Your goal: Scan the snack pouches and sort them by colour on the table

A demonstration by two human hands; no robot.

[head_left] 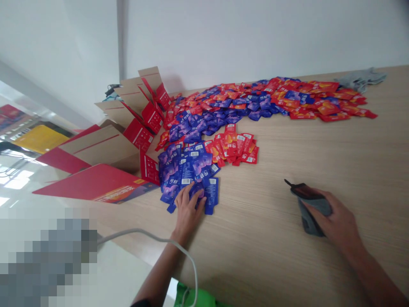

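My left hand (188,209) lies flat with fingers stretched out on the near edge of a pile of blue sachets (188,172) on the wooden table (287,247). Right behind them lies a small stack of red sachets (234,147). My right hand (337,224) rests on the table to the right, fingers wrapped over a grey handheld device (308,207) with a dark tip. A long spread of mixed red and blue sachets (271,100) runs across the far side of the table.
Several red and brown cardboard boxes (108,149) lie open and flattened at the left edge of the table. A grey cloth (361,79) sits at the far right. A grey cable (159,241) loops over my left forearm. The white wall stands behind.
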